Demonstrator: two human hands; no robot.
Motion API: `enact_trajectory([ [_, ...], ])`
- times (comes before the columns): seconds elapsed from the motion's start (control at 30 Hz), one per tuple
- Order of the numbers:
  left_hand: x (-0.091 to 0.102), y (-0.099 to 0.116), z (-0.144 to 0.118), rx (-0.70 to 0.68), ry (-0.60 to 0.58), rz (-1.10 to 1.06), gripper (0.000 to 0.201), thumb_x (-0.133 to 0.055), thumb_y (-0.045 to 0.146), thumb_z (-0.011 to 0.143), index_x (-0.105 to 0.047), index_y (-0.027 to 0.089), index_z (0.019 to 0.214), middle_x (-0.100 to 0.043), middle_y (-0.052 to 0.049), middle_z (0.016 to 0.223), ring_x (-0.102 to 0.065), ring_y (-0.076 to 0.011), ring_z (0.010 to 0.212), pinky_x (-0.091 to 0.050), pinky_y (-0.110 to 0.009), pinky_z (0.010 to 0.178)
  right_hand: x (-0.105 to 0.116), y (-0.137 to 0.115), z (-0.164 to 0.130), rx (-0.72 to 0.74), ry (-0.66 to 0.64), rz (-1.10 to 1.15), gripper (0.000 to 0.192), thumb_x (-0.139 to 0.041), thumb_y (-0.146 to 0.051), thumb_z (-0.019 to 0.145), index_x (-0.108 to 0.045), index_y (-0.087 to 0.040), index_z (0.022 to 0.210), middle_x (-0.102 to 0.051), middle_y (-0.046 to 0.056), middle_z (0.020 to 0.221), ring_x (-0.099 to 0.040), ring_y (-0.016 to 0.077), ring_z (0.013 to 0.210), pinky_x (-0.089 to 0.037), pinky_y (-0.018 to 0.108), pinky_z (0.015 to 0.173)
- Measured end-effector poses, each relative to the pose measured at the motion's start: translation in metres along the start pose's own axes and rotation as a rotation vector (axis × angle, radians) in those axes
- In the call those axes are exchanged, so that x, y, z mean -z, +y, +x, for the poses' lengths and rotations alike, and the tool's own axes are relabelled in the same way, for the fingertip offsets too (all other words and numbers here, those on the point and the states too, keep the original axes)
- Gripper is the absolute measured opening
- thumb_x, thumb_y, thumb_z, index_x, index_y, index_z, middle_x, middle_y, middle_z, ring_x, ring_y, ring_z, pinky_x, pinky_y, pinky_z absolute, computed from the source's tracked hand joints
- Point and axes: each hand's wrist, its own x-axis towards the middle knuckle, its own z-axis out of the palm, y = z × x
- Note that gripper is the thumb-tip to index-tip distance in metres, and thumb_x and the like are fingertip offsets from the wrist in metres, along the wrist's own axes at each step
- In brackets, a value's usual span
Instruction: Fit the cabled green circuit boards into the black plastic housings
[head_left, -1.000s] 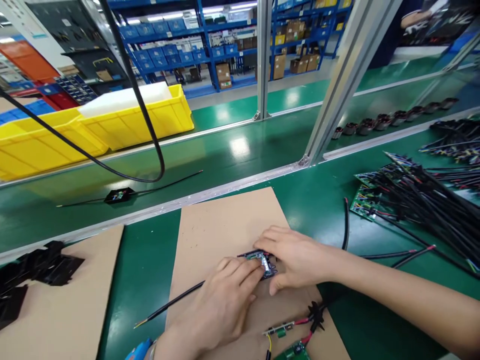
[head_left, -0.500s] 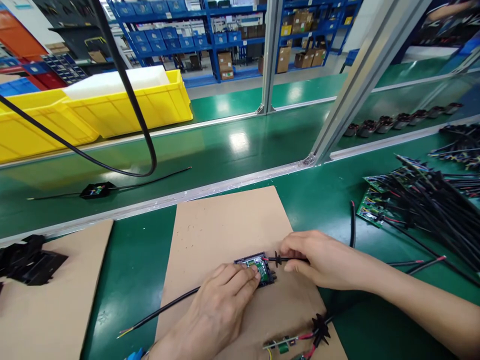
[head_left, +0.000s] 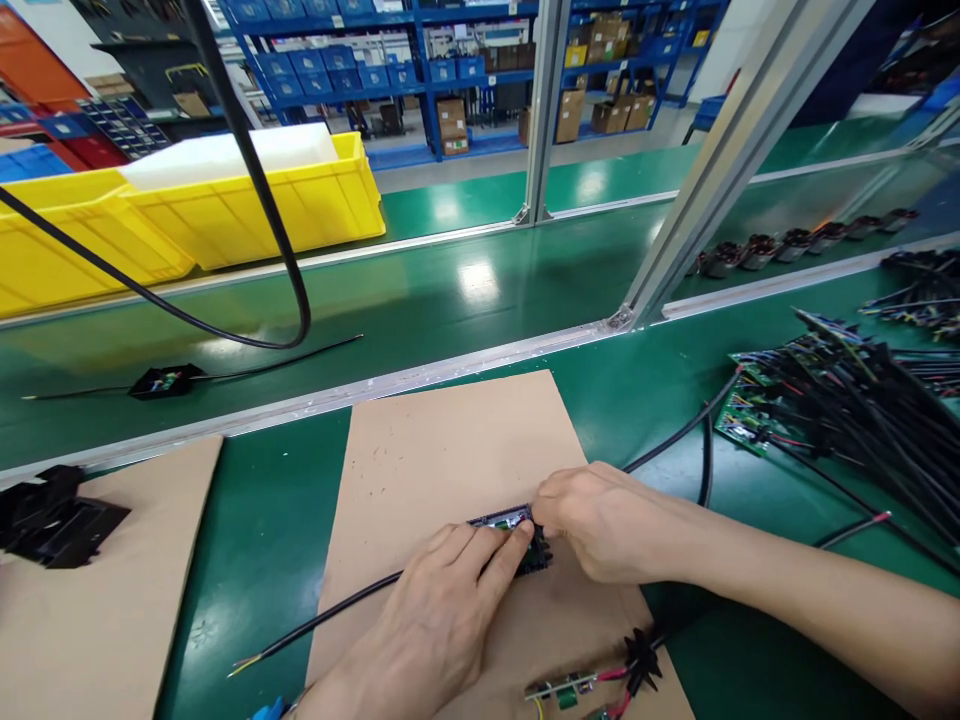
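Note:
A small black housing with a green circuit board (head_left: 504, 522) lies on the middle cardboard sheet (head_left: 450, 450). My left hand (head_left: 439, 625) presses its fingers on the board from the near side. My right hand (head_left: 600, 520) meets it from the right, fingers pinched at the housing's right end where a black cable (head_left: 675, 432) comes in. Another black cable (head_left: 322, 620) runs out to the left from under my left hand.
A pile of green boards with black cables (head_left: 825, 400) lies at the right. Black plastic parts (head_left: 52, 515) rest on a second cardboard at the left. On the conveyor belt lies a finished unit (head_left: 161, 381). Yellow bins (head_left: 247, 205) stand behind. A loose board with red wires (head_left: 585, 680) lies near me.
My right hand has moved left, bringing the cable end to the housing, and now touches my left fingers. The unit on the belt has drifted further left.

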Motion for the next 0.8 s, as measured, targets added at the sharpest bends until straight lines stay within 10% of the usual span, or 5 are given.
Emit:
enact_trajectory([
  [0.27, 0.006, 0.012, 0.01, 0.0, -0.044, 0.14, 0.064, -0.043, 0.004, 0.073, -0.043, 0.007, 0.137, -0.056, -0.016, 0.123, -0.053, -0.0268, 0.09, -0.053, -0.043, 0.08, 0.0, -0.008, 0.01, -0.046, -0.084, -0.168, 0.012, -0.057, -0.015, 0.072, -0.067, -0.014, 0.078, -0.069, 0.01, 0.077, -0.064, 0.0249, 0.068, -0.038, 0.032, 0.057],
  [0.8, 0.015, 0.02, 0.019, -0.07, -0.038, 0.226, 0.046, -0.05, 0.01, 0.072, -0.063, 0.008, 0.116, -0.057, -0.013, 0.129, -0.05, -0.0269, 0.09, -0.043, -0.043, 0.075, -0.034, 0.004, -0.01, 0.086, 0.295, -0.056, 0.02, -0.046, -0.011, 0.087, -0.06, -0.016, 0.074, -0.056, 0.005, 0.077, -0.048, 0.0177, 0.072, -0.04, 0.03, 0.066],
])
